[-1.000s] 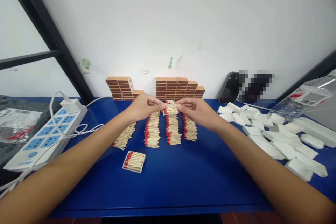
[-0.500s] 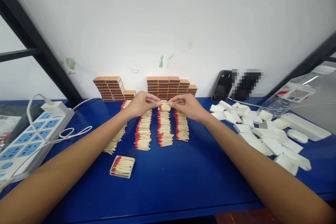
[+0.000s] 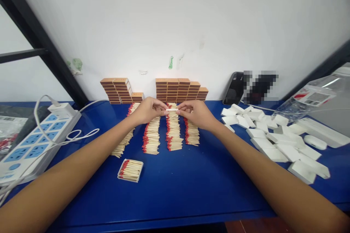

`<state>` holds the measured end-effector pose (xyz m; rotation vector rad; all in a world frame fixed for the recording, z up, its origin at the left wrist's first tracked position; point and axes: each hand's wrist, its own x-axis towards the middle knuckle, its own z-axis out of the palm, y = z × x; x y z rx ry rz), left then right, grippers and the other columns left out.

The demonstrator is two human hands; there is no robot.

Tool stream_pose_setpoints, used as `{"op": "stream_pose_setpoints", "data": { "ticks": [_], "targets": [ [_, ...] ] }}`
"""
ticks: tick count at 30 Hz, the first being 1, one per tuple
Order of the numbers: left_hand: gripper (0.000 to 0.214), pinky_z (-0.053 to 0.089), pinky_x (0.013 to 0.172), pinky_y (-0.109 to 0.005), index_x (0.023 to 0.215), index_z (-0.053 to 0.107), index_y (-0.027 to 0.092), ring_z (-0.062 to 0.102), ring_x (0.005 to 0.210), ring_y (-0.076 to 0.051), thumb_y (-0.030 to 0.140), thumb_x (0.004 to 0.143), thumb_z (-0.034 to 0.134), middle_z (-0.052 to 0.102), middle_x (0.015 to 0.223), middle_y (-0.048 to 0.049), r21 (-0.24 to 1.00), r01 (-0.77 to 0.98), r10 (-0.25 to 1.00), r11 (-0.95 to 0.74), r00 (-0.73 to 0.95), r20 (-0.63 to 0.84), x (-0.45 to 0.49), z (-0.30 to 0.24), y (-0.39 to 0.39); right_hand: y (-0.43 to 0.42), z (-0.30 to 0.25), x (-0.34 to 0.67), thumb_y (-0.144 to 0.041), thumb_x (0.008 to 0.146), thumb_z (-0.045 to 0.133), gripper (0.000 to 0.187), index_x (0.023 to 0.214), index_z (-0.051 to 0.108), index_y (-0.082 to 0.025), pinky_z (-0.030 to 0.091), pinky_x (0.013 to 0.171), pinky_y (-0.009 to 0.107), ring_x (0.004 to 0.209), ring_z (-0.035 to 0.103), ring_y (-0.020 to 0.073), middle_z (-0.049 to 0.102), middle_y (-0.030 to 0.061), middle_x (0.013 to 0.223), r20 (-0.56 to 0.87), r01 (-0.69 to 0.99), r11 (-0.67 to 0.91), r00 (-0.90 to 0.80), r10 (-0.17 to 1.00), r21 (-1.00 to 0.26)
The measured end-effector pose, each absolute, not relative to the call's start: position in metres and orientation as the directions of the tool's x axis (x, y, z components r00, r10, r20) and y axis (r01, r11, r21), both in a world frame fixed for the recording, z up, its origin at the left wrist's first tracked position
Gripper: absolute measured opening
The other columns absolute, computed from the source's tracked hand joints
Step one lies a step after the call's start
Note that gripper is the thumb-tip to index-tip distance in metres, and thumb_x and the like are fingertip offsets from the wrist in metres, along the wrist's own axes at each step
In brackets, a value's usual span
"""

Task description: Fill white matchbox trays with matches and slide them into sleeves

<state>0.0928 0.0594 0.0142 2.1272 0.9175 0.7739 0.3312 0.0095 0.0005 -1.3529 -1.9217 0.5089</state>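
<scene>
My left hand [image 3: 149,110] and my right hand [image 3: 197,112] are both closed in a pinch on the two ends of a small white matchbox tray [image 3: 172,110]. The tray is above the far part of a long row of red-tipped matches [image 3: 174,129], its white side facing me; what lies inside is hard to make out. Another row of matches [image 3: 151,136] lies to its left and a shorter row [image 3: 192,133] to its right. A further row [image 3: 122,145] is partly hidden by my left arm. Nearer me sits a matchbox tray filled with matches [image 3: 130,170].
Stacked matchboxes [image 3: 116,91] and a larger stack [image 3: 175,89] stand against the wall. Many white trays [image 3: 284,138] lie heaped at right, near a phone [image 3: 233,88] and a plastic bottle [image 3: 314,94]. A power strip [image 3: 38,140] with a white cable occupies the left.
The tray between my hands has tipped, so its white side shows where matches showed before. My hands stay over the same row. The whole view has shifted slightly.
</scene>
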Motion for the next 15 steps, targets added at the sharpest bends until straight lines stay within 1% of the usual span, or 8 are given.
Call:
{"op": "stream_pose_setpoints", "data": {
  "ticks": [2,6,10,15],
  "targets": [
    [0.026,0.045,0.061,-0.027,0.094,0.086,0.017,0.058,0.066,-0.015,0.038,0.08,0.084,0.078,0.076,-0.0056,0.758,0.383,0.782,-0.529,0.568,0.259,0.0927,0.0141,0.059,0.0086,0.0016,0.3305,-0.042,0.087,0.074,0.026,0.096,0.082,-0.018,0.042,0.061,0.029,0.064,0.057,0.0158,0.08,0.0056,0.083,0.337,0.651,0.374,-0.187,0.923,-0.661],
    [0.028,0.041,0.059,-0.028,0.093,0.086,0.017,0.055,0.063,-0.014,0.04,0.078,0.085,0.077,0.074,-0.0047,0.739,0.399,0.786,-0.542,0.552,0.279,0.0931,0.0133,0.06,0.0084,0.0015,0.3314,-0.041,0.087,0.075,0.023,0.095,0.082,-0.019,0.043,0.064,0.029,0.066,0.059,0.0165,0.08,0.0051,0.084,0.359,0.659,0.396,-0.2,0.912,-0.639],
    [0.028,0.04,0.06,-0.028,0.095,0.086,0.018,0.056,0.065,-0.015,0.04,0.078,0.085,0.076,0.075,-0.004,0.732,0.402,0.789,-0.55,0.539,0.297,0.0939,0.0107,0.0607,0.0082,0.001,0.3335,-0.035,0.088,0.075,0.018,0.096,0.081,-0.021,0.04,0.064,0.028,0.065,0.058,0.0155,0.078,0.0028,0.08,0.395,0.683,0.426,-0.214,0.894,-0.593],
    [0.029,0.039,0.062,-0.029,0.097,0.086,0.019,0.056,0.069,-0.016,0.04,0.076,0.087,0.075,0.075,-0.0034,0.722,0.403,0.789,-0.562,0.524,0.321,0.094,0.0078,0.0612,0.0067,0.0023,0.3342,-0.037,0.088,0.076,0.019,0.095,0.082,-0.021,0.038,0.062,0.028,0.062,0.057,0.015,0.074,0.0011,0.074,0.403,0.708,0.419,-0.206,0.892,-0.568]
  ]
}}
